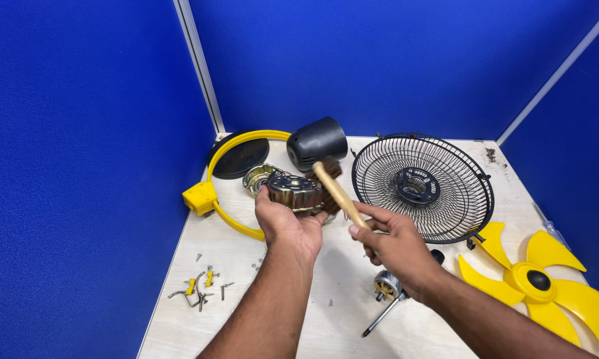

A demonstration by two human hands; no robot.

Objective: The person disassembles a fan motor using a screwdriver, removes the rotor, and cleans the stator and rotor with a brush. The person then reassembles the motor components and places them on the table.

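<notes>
- Tabletop (352, 292) of pale wood grain, boxed in by blue partition walls (80, 166) on the left, back and right; pale metal strips run up the corners
- left hand (287, 225) raised over the table, fingers curled round a brassy motor housing (295, 191); copper windings show at its right side
- right hand (392, 242) pinching the wooden handle of a brush (336, 193), fingers pressed together on it; its dark bristles touch the housing's top right
- black wire fan guard (422, 186) lies flat just right of the hands; yellow fan blade (539, 282) at the right edge
- yellow guard ring (229, 193), black round plate (236, 159) and black motor cover (317, 141) sit at the back left
- rotor with shaft (386, 292) lies under the right wrist; screws and yellow clips (199, 286) scattered near the left edge
</notes>
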